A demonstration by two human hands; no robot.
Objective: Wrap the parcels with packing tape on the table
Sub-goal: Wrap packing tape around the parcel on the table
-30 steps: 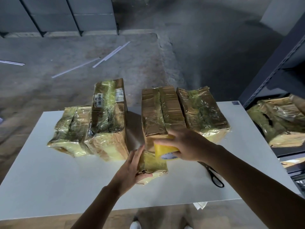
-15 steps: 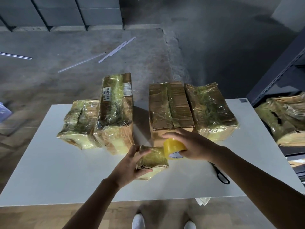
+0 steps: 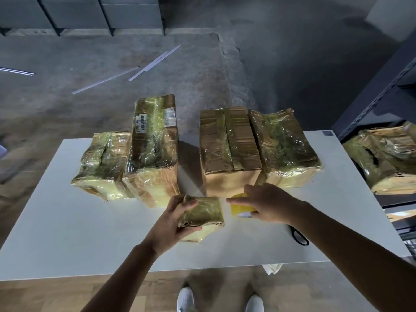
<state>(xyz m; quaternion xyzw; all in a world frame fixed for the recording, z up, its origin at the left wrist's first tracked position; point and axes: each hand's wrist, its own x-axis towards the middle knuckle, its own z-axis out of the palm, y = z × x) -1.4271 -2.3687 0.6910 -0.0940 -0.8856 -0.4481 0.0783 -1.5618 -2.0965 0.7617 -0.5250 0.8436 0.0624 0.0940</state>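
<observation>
A small tape-covered parcel (image 3: 203, 216) lies on the white table (image 3: 67, 233) near its front middle. My left hand (image 3: 171, 224) grips its left side, thumb on top and fingers below. Just to the right, my right hand (image 3: 267, 203) holds a yellow roll of packing tape (image 3: 239, 207) from above, with the index finger stretched toward the parcel. The roll stands a short gap away from the parcel's right edge. Whether a strip of tape runs between them cannot be seen.
Several larger taped parcels stand behind: two on the left (image 3: 155, 149) and two on the right (image 3: 227, 147). Black scissors (image 3: 299, 236) lie by my right forearm. A dark shelf rack (image 3: 382, 91) with more parcels (image 3: 382, 158) is at the right.
My right hand has moved the tape roll from the parcel's top to its right side. My left hand has shifted its grip and turned the small parcel.
</observation>
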